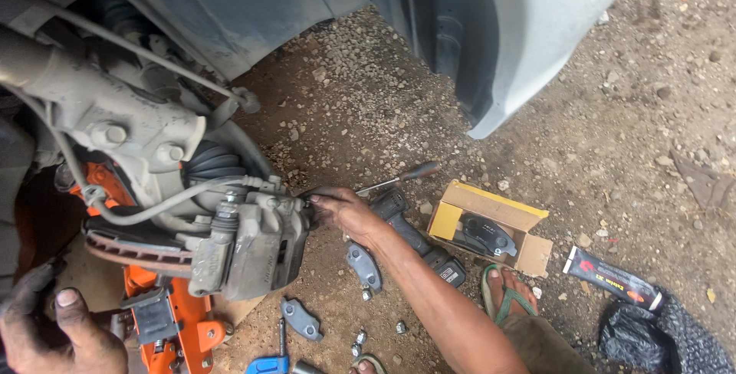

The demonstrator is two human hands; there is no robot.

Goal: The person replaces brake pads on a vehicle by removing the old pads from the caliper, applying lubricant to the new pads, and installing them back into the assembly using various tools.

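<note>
My right hand reaches to the grey brake caliper and grips the shaft of a screwdriver, whose tip is at the caliper's side. The caliper sits over the rusty brake disc. My left hand, dirty with grease, is low at the left below the disc, thumb up and fingers curled. What it touches is hidden in the dark. Two worn brake pads lie on the dirt under my right forearm.
An orange jack stands under the hub. On the gravel lie a black power driver, an open yellow box with new pads, a black tube, a black bag and small bolts. My sandalled foot is nearby. The car's bumper overhangs.
</note>
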